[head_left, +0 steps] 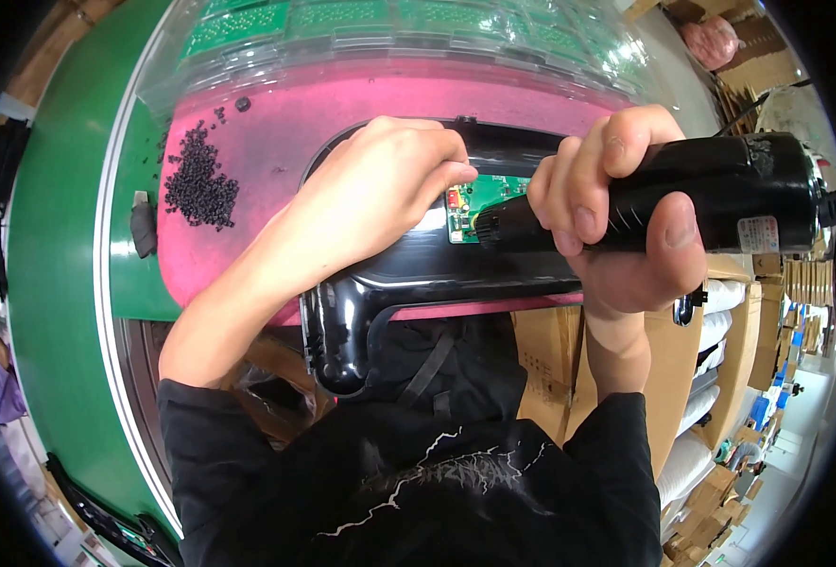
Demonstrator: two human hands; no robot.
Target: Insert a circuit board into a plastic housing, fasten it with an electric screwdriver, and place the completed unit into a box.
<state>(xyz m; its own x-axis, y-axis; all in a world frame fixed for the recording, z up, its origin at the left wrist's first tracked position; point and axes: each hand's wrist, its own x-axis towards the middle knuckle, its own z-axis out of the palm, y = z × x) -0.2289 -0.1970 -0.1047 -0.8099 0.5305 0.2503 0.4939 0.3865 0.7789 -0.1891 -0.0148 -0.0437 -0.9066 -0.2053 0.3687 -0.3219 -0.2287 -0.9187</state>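
Via the head view I log the right hand (626, 274) with fingers and thumb wrapped round a black cylindrical tool (749, 194), its ribbed end at the green circuit board (495, 192). Board sits in the black casing (474, 268), over the pink mat (276, 106). Left hand (394, 180): fingers bent, tips close together by the board; I cannot tell whether they pinch anything.
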